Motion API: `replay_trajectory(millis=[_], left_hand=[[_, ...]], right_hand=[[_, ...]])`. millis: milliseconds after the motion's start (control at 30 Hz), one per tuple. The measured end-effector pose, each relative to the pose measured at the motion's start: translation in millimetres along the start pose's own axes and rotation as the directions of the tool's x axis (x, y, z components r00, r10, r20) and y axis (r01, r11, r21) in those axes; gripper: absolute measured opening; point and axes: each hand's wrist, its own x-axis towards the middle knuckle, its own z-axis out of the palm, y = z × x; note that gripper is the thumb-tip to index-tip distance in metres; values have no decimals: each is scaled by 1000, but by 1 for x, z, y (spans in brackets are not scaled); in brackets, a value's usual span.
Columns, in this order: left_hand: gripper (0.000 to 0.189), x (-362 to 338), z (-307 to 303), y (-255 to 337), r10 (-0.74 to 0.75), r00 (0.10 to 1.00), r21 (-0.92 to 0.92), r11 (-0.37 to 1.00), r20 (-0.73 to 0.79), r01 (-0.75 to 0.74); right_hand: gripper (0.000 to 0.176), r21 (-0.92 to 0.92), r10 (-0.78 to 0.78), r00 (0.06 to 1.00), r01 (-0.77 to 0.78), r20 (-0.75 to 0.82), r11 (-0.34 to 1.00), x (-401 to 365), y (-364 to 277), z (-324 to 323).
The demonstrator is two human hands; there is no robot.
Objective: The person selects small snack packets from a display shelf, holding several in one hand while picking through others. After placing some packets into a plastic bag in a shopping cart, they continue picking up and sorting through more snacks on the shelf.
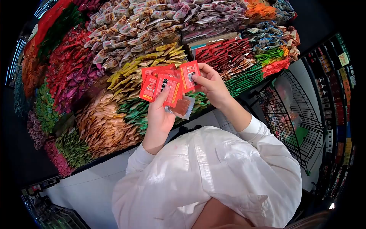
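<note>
My left hand [158, 112] is closed around a fanned bunch of red snack packets [162, 86], its thumb pressed on the front one. Under that bunch hangs a clear packet with a brownish-red piece inside [184, 107]. Between thumb and fingers, my right hand [213, 86] pinches a single red snack packet [189, 76] upright at the bunch's right edge; the two touch or overlap. Dark print shows on the red wrappers. Beyond my hands lie rows of similar dark red packets [225, 53] and yellow packets [152, 61] on the display.
A wide sloping display holds many packaged snacks, among them tan packets [105, 126], green packets [244, 80] and whitish packets [133, 23]. At right stands a black wire shopping cart [301, 114] with goods inside. Stocked shelves [337, 114] rise beyond it. Pale floor tiles [91, 191] show at lower left.
</note>
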Motion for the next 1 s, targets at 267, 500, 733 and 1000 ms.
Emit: replay_trajectory(millis=[267, 500, 733, 1000], left_hand=[[35, 13, 1, 3, 55, 997, 71, 996, -47, -52], [38, 25, 6, -4, 84, 995, 115, 990, -46, -78], [38, 48, 33, -48, 94, 986, 140, 987, -140, -74], [35, 94, 82, -145, 137, 966, 68, 990, -218, -125]], right_hand=[[32, -69, -12, 998, 16, 55, 997, 16, 2, -6], [24, -135, -167, 981, 153, -101, 979, 39, -38, -58], [25, -930, -573, 817, 257, 64, 263, 92, -144, -197], [18, -887, -202, 885, 352, 419, -297, 135, -169, -262]])
